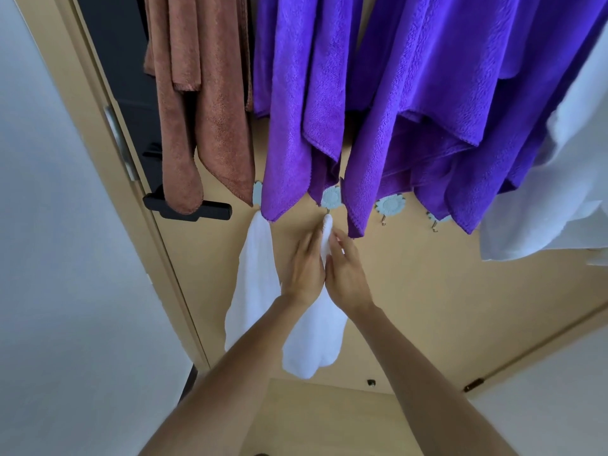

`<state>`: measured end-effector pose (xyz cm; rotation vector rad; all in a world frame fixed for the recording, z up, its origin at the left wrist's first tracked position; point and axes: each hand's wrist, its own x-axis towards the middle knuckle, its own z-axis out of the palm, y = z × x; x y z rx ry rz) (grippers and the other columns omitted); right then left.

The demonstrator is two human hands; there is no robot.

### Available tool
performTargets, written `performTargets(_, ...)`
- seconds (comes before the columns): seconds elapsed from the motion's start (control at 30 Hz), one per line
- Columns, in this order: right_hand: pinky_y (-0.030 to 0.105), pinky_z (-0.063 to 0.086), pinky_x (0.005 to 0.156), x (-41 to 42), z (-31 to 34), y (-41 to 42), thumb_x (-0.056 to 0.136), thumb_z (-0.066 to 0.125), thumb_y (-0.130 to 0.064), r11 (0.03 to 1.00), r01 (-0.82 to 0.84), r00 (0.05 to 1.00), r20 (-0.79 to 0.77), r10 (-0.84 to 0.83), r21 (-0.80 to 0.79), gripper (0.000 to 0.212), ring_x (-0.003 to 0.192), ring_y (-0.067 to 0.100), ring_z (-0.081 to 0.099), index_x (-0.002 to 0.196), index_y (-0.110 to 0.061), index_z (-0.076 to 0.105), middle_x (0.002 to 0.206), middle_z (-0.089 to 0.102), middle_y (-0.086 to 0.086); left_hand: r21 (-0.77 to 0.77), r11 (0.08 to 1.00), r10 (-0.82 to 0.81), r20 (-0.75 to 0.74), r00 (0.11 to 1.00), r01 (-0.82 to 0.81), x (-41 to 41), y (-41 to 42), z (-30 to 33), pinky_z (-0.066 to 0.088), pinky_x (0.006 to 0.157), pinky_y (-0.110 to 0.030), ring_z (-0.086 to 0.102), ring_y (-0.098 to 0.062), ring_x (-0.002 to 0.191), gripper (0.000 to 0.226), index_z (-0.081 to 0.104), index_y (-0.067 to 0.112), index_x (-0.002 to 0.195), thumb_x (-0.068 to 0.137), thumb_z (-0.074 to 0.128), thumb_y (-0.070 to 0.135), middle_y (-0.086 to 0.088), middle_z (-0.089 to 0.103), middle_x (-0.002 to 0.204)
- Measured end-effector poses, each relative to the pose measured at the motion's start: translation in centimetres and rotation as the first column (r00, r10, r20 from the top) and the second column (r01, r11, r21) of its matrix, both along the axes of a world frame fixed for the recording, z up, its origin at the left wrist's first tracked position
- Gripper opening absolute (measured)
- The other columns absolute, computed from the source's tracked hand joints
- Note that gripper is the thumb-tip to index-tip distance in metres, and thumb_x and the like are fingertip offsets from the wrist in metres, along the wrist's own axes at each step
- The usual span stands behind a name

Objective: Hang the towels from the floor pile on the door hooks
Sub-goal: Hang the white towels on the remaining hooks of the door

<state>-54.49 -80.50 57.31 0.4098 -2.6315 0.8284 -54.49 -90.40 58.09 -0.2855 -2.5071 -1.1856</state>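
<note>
White towel (316, 337): hanging from a flower-backed door hook (331, 199), its top corner looped over the hook. Left hand (304, 268) and right hand (345, 274): both pinching its upper part just below the hook. Second white towel (251, 284): hanging alongside, left. Purple towels (329, 93) and brown towel (200, 103): hanging above on the door (427, 291).

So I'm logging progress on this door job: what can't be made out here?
- Floor pile: outside the head view.
- Upper hooks: cut off by the top edge; brown towel and purple towels run past it.
- Hook tip under the white towel: covered by cloth.
- Left hand: motion-blurred, grip unclear.
- Right hand: finger contact hidden from behind.
</note>
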Motion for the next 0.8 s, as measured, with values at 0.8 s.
performTargets(0.8, 0.04, 0.032, 0.104, 15.1, -0.4, 3.0, 0.096, 0.038, -0.03, 0.838, -0.248, 0.617, 0.746, -0.251, 0.486, 0.045, 0.133, 0.024, 0.035, 0.137, -0.011, 0.035, 0.142, 0.04, 0.007, -0.512, 0.671, 0.188, 0.817, 0.545, 0.536, 15.0, -2.1, 0.6, 0.031, 0.11, -0.043, 0.033, -0.031, 0.136, 0.062, 0.013, 0.012, 0.15, 0.093, 0.038, 0.012, -0.015, 0.032, 0.148)
